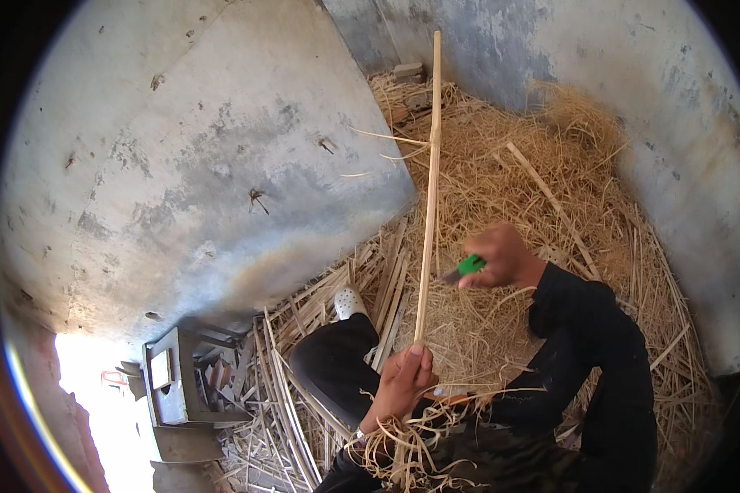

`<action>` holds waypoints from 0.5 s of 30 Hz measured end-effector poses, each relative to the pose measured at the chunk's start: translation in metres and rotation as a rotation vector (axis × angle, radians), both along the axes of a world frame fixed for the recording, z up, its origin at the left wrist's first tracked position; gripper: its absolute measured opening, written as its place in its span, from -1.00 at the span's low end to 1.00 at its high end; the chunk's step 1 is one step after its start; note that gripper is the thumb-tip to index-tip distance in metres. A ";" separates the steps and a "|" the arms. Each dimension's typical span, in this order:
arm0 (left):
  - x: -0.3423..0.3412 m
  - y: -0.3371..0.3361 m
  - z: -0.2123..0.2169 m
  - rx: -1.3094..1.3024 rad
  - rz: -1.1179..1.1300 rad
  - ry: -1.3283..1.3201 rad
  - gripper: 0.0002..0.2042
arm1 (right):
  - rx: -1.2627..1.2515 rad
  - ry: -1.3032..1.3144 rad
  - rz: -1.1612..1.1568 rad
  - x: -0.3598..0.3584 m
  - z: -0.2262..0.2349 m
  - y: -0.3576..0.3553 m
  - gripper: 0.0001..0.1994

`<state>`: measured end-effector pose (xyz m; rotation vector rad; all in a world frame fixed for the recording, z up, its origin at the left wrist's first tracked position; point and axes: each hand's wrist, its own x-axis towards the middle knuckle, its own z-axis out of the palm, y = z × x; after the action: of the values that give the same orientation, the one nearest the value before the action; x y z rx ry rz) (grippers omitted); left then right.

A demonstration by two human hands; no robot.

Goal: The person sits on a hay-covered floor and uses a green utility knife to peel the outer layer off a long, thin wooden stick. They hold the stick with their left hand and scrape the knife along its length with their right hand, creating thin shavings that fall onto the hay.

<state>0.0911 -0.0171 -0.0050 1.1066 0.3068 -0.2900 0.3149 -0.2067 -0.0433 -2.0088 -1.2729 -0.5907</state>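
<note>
Frame centre: our right hand (501,253) is clasping a green-handled knife (471,265). Lower centre: our left hand (401,382) is gripping a stick (431,214), ideally bracing it firmly.

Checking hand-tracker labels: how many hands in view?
2: left hand at lower centre, gripping the pale stick; right hand, right of the stick, holding the green-handled tool. No others show.
</note>
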 end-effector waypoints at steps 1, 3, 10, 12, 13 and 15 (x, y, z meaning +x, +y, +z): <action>-0.003 -0.001 0.003 -0.016 0.000 0.034 -0.67 | -0.030 -0.040 0.016 -0.011 -0.004 0.006 -0.31; -0.004 -0.005 0.009 -0.052 -0.016 0.079 -0.66 | -0.095 -0.142 0.035 -0.022 -0.005 0.008 -0.34; -0.018 -0.010 0.001 -0.056 -0.083 0.097 -0.68 | -0.093 0.119 -0.301 0.016 -0.031 0.000 -0.33; -0.029 -0.009 -0.004 -0.092 -0.130 0.112 -0.68 | -0.072 0.200 -0.402 0.044 -0.028 -0.011 -0.33; -0.033 -0.008 -0.007 -0.103 -0.144 0.108 -0.68 | -0.031 0.253 -0.415 0.056 -0.021 -0.017 -0.31; -0.041 -0.006 -0.014 -0.126 -0.168 0.100 -0.68 | 0.056 0.284 -0.397 0.068 -0.009 -0.026 -0.31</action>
<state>0.0505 -0.0230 -0.0194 0.9969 0.2808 -0.5081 0.3825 -0.2326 -0.0521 -2.2196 -0.6875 -0.4903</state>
